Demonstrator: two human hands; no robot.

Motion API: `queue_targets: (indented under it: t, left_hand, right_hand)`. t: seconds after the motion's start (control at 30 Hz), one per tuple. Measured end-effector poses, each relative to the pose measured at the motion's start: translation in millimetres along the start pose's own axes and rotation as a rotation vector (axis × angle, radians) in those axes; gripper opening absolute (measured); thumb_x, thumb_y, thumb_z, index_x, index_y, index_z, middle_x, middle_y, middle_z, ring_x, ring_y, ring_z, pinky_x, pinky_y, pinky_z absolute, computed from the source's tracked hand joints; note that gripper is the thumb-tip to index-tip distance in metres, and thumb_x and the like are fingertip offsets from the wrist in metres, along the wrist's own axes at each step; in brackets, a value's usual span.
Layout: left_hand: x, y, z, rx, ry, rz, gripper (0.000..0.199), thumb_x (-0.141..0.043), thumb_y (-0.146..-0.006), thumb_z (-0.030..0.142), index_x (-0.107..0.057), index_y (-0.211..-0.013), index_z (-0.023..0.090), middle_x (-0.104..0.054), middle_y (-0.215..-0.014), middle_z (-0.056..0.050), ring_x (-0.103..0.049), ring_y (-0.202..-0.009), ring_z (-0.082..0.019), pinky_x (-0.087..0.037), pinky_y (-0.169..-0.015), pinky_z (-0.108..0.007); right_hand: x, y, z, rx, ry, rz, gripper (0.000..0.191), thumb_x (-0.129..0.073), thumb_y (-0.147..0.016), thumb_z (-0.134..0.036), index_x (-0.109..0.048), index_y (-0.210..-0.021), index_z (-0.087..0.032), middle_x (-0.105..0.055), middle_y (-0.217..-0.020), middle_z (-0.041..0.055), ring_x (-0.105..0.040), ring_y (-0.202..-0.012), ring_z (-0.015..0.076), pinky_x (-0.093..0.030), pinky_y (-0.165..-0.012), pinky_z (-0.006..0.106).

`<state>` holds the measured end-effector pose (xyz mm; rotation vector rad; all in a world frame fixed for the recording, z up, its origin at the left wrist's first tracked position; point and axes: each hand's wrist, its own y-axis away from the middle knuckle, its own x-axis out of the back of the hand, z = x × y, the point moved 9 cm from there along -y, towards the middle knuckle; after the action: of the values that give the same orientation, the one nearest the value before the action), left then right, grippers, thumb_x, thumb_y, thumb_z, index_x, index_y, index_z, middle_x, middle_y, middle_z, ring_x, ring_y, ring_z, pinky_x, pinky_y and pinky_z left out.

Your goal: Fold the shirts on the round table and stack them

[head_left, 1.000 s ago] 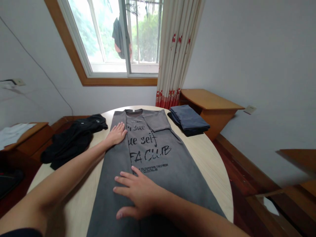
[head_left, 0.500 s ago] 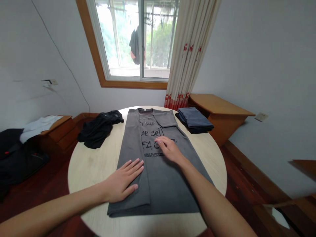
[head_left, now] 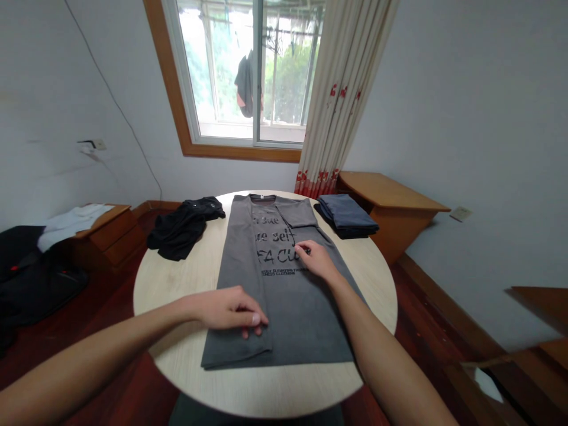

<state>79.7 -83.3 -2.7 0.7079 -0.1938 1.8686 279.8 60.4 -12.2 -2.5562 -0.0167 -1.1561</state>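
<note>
A dark grey T-shirt with black lettering lies on the round pale table, collar toward the window. Its left side is folded inward in a long strip, and its right sleeve lies across the chest. My left hand rests over the strip near the hem, fingers curled in with the thumb close to them; whether fabric is between them is hidden. Over the lettering is my right hand, its fingers loosely bent, thumb and forefinger a little apart, with no cloth visibly held.
A crumpled black garment lies at the table's left. Folded dark blue and black clothes are stacked at the right. A wooden desk stands behind them, beside a curtain. White cloth covers a low cabinet at left.
My left hand has gone from lying flat with spread fingers to a curled shape nearer the fold's edge. My right hand has shifted slightly right, its fingers more bent.
</note>
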Motion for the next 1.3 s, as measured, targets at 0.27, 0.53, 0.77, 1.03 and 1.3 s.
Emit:
queue_targets:
  t: [0.27,0.53,0.77,1.03,1.3]
  left_hand:
    - [51.2,-50,-88,0.318,0.092,0.171,0.054,-0.059,-0.085,0.070,-0.063,-0.086,0.017,-0.070,-0.074,-0.004,-0.059,-0.054,-0.013,-0.046,-0.052,-0.024]
    - [-63.9,-56,-33,0.239,0.488,-0.860,0.055,-0.069,-0.079,0.072,-0.067,-0.101,0.022,-0.077,-0.085,-0.006,-0.075,-0.072,-0.024,-0.057,-0.059,-0.032]
    - [12.7,-101,-31,-0.014,0.420,0.210,0.049,-0.056,-0.093,0.059,-0.066,-0.109,0.014,-0.062,-0.064,0.001,-0.050,-0.048,-0.009,-0.037,-0.048,-0.021]
    - [16.8,-110,3,-0.052,-0.532,0.336,0.064,-0.070,-0.085,0.030,-0.051,-0.145,0.020,-0.069,-0.121,-0.010,-0.065,-0.108,-0.027,-0.050,-0.093,-0.036]
    - [-10.1,-114,7,-0.129,-0.716,0.146,0.038,-0.057,-0.093,0.026,-0.068,-0.129,0.026,-0.064,-0.116,-0.009,-0.061,-0.106,-0.026,-0.051,-0.090,-0.036]
  right_hand:
    - [75,46,110,-0.495,0.389,0.101,0.068,-0.067,-0.085,-0.038,-0.052,-0.142,-0.003,-0.060,-0.136,0.0261,-0.060,-0.125,0.0342,-0.046,-0.103,0.037]
    - [70,81,115,-0.695,-0.016,-0.169,0.038,-0.074,-0.078,-0.028,-0.069,-0.111,-0.011,-0.073,-0.105,0.0131,-0.070,-0.086,0.0233,-0.051,-0.066,0.027]
    - [60,81,46,-0.455,-0.168,-0.283,0.046,-0.065,-0.084,-0.022,-0.063,-0.129,-0.011,-0.068,-0.083,0.0037,-0.060,-0.067,0.0141,-0.043,-0.056,0.022]
    - [-7,88,-9,-0.412,-0.405,-1.194,0.069,-0.080,-0.077,-0.049,-0.060,-0.134,-0.015,-0.073,-0.095,0.0089,-0.071,-0.073,0.0187,-0.051,-0.054,0.023]
    - [37,-92,124,-0.563,-0.332,-0.066,0.023,-0.072,-0.086,-0.030,-0.072,-0.102,-0.014,-0.073,-0.098,0.0107,-0.068,-0.078,0.0169,-0.053,-0.065,0.024]
